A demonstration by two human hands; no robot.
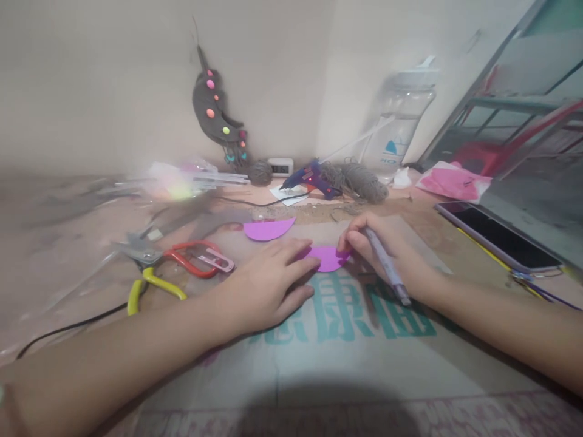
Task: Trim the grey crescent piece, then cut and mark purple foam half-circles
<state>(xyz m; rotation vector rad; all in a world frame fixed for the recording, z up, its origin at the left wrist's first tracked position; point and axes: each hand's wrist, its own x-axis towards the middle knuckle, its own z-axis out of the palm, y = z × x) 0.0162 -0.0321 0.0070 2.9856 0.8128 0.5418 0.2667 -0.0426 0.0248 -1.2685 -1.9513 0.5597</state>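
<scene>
in my head view, the pinkish table [412,209] meets a pale plain wall [282,79] just behind the blue plastic glue gun [307,177]. its side edge lies well to the right of the glue gun, near a dark-screened phone in a pale case [498,235]. my widest room for moving is nearer me than the glue gun, where a pale sheet with large teal characters [319,370] shows between my forearms. nearer me and left of the glue gun, yellow-handled metal pliers [146,258] and a red-handled tool [195,244] crowd my left forearm.

right of the glue gun, against the wall, stands a clear plastic bottle with a pale lid and blue print [396,130]; it seems to hold clear liquid. farther right lies a pink and white soft packet [454,182], whose contents i cannot see.

the bright purple half-round flat piece [331,260] lies on the sheet, nearer me than the glue gun, its curved edge facing me and both ends partly hidden by fingers. a matching purple half-round [269,229] lies between it and the glue gun, a bit leftward. my left hand [277,273] rests loosely spread, fingertips on the nearer piece; my right hand [387,249] is closed around a slim pale-purple pen [385,264], fingertips at that piece's right end.
</scene>
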